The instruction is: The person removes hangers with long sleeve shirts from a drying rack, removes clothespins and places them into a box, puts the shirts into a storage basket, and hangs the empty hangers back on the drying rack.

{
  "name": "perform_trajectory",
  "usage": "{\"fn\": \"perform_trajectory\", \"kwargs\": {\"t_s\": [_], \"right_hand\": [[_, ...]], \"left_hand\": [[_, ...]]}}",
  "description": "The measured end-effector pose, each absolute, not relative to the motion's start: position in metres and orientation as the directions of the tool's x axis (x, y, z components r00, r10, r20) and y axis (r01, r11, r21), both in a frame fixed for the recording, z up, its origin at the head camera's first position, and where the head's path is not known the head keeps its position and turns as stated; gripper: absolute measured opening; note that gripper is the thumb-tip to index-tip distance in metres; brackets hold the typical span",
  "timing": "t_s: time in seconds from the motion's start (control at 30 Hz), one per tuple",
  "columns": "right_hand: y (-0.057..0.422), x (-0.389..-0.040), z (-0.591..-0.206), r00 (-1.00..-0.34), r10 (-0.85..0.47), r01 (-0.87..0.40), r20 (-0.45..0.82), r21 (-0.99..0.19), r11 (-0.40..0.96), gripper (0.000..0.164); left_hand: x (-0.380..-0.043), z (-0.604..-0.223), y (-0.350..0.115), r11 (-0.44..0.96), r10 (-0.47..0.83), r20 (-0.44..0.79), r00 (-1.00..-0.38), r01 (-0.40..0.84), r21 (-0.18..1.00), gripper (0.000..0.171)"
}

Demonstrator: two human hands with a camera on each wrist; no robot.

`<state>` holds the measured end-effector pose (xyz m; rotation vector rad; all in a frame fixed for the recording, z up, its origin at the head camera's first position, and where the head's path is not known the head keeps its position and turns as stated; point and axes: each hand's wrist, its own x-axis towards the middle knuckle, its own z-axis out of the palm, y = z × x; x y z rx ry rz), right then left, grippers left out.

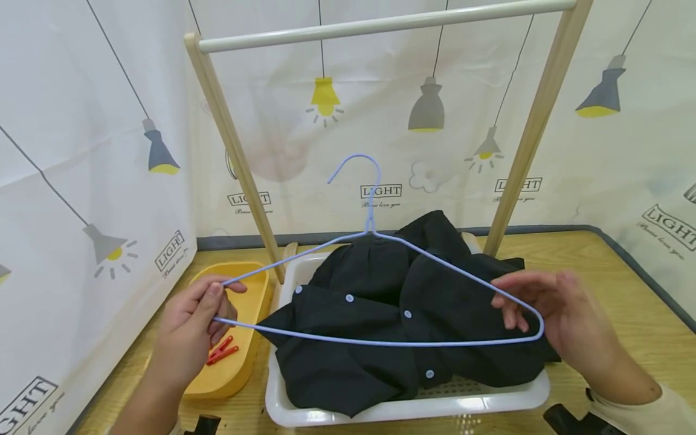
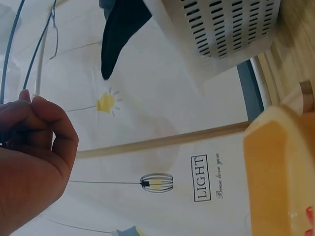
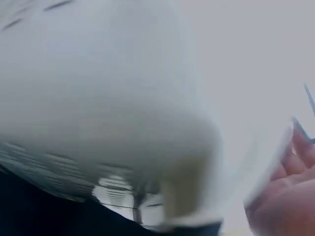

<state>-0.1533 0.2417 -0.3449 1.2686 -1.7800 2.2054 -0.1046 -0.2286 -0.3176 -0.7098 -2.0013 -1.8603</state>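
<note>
A light blue wire hanger (image 1: 359,343) is held up with its hook at the top. My left hand (image 1: 190,320) grips its left end, fingers bent round the wire; in the left wrist view the same hand (image 2: 37,140) has the wire running up from it. At the other end is my right hand (image 1: 565,326), its loosely bent fingers (image 1: 511,317) reaching past the wire and the thumb apart from them. Black clothing with pale buttons (image 1: 370,266) lies bunched behind the hanger, in a white basket (image 1: 467,406). The right wrist view is blurred.
A yellow tray (image 1: 247,368) with red clothespins (image 1: 222,351) stands left of the basket on the wooden table (image 1: 614,272). Behind rises a wooden rack with a white top bar (image 1: 380,25). A cloth printed with lamps (image 1: 283,121) hangs around the table.
</note>
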Motion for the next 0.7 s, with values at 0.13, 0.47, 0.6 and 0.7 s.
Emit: {"fn": "perform_trajectory", "kwargs": {"t_s": [0.13, 0.47, 0.6, 0.7], "right_hand": [[0.247, -0.148, -0.338, -0.816, -0.41, -0.414, 0.406, -0.907, -0.075, 0.039], [0.272, -0.151, -0.33, -0.87, -0.408, -0.339, 0.278, -0.937, 0.084, 0.024], [0.292, -0.151, -0.321, -0.881, -0.276, -0.401, 0.385, -0.916, 0.002, 0.024], [0.305, -0.152, -0.312, -0.863, -0.153, -0.485, 0.482, -0.874, -0.02, 0.024]], "left_hand": [[-0.106, -0.319, -0.217, 0.088, 0.113, 0.518, -0.848, 0.528, 0.845, 0.029], [-0.112, -0.328, -0.185, 0.133, 0.045, 0.427, -0.903, 0.429, 0.894, 0.022], [-0.115, -0.336, -0.176, 0.211, 0.056, 0.344, -0.937, 0.348, 0.913, 0.031], [-0.117, -0.346, -0.17, 0.356, 0.093, 0.348, -0.933, 0.357, 0.864, 0.03]]}}
